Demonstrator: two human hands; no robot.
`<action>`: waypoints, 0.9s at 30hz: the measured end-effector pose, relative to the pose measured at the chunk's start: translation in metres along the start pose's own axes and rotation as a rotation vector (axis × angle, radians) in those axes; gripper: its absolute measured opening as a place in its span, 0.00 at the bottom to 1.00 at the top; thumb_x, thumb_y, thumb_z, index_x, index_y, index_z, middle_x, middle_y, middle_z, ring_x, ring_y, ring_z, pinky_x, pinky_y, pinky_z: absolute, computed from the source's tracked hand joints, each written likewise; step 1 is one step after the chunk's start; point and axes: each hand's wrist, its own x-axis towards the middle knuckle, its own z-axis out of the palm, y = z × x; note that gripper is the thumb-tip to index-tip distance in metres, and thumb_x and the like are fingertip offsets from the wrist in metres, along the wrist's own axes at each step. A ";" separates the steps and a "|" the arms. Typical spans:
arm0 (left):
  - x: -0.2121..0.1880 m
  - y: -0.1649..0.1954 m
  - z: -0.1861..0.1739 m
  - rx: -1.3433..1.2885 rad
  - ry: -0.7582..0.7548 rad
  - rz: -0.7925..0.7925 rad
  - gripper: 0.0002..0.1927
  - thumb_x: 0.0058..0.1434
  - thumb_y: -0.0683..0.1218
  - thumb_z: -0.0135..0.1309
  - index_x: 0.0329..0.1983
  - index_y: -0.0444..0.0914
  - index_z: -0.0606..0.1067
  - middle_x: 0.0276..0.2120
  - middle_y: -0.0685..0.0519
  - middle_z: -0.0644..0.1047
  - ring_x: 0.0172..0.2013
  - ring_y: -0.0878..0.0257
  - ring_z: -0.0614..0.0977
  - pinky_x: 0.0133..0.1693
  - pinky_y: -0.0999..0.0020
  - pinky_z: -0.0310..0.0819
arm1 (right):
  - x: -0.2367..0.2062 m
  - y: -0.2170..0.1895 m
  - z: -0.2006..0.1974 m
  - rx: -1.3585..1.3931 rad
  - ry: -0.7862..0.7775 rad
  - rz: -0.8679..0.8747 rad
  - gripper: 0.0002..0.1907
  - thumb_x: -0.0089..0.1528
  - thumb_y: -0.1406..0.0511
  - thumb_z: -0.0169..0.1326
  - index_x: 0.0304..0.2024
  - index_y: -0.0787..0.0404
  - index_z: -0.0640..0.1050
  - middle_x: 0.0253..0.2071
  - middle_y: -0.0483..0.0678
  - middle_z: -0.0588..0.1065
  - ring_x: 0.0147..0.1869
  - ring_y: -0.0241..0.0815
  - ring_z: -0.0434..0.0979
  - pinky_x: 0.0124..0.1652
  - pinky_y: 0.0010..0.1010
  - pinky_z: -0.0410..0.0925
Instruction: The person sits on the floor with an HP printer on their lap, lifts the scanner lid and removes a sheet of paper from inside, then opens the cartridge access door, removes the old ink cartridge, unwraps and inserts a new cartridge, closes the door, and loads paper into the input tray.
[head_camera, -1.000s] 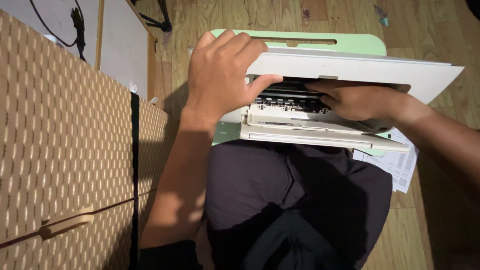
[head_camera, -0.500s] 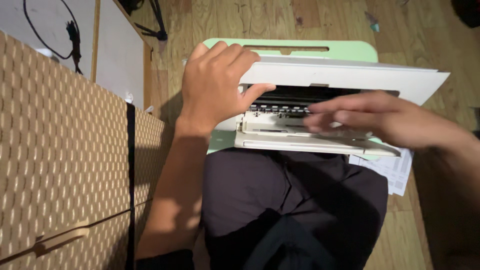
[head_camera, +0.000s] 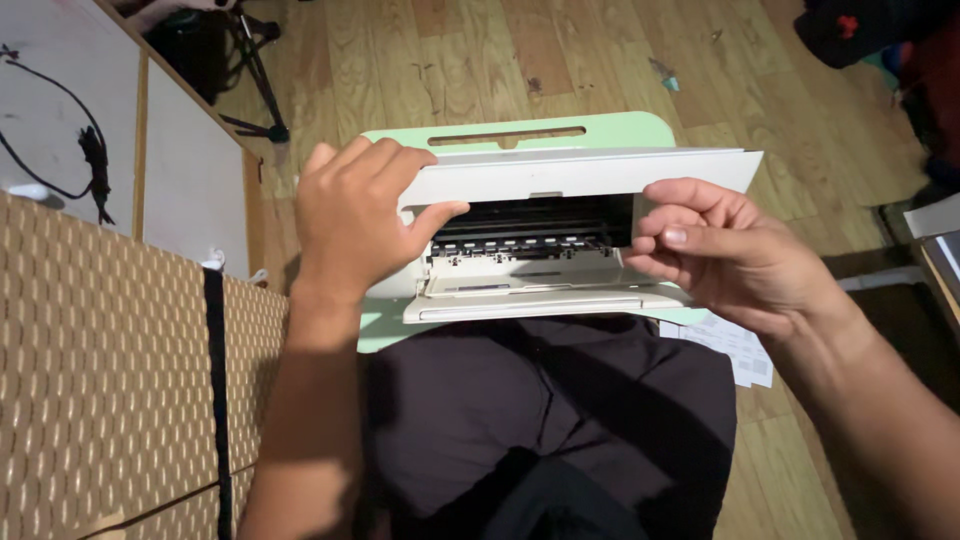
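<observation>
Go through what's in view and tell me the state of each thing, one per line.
Printer lid: raised, held at both ends.
Printer: open, dark inside exposed.
Front tray: folded out.
Left hand: gripping the lid's left end.
Right hand: pinching the lid's right end.
Paper sheet: flat on the floor.

One head-worn camera looks steeply down from close above the white printer (head_camera: 560, 240), with lap below and wooden floor (head_camera: 560, 60) beyond it.

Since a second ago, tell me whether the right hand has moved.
Yes. The right hand has come out of the printer opening and now sits at its right edge.
</observation>
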 end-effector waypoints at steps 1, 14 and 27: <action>0.000 0.000 0.001 0.003 0.003 0.001 0.23 0.57 0.64 0.68 0.39 0.43 0.80 0.35 0.58 0.80 0.38 0.60 0.79 0.38 0.62 0.62 | 0.000 0.000 -0.001 0.007 -0.021 -0.009 0.16 0.66 0.76 0.57 0.56 0.64 0.78 0.46 0.54 0.80 0.53 0.46 0.82 0.60 0.44 0.72; 0.001 0.003 -0.002 0.009 0.006 0.014 0.23 0.59 0.65 0.66 0.39 0.43 0.80 0.35 0.58 0.80 0.38 0.61 0.80 0.38 0.63 0.62 | 0.004 0.000 0.004 -0.031 -0.034 -0.073 0.04 0.73 0.71 0.53 0.49 0.64 0.78 0.44 0.53 0.81 0.48 0.45 0.83 0.50 0.37 0.75; -0.011 0.000 -0.003 -0.014 0.029 0.024 0.24 0.61 0.65 0.65 0.44 0.42 0.79 0.37 0.57 0.78 0.40 0.59 0.77 0.43 0.61 0.66 | 0.081 0.022 0.030 -1.672 -0.451 0.035 0.24 0.63 0.68 0.48 0.62 0.58 0.74 0.61 0.53 0.75 0.62 0.50 0.76 0.59 0.37 0.66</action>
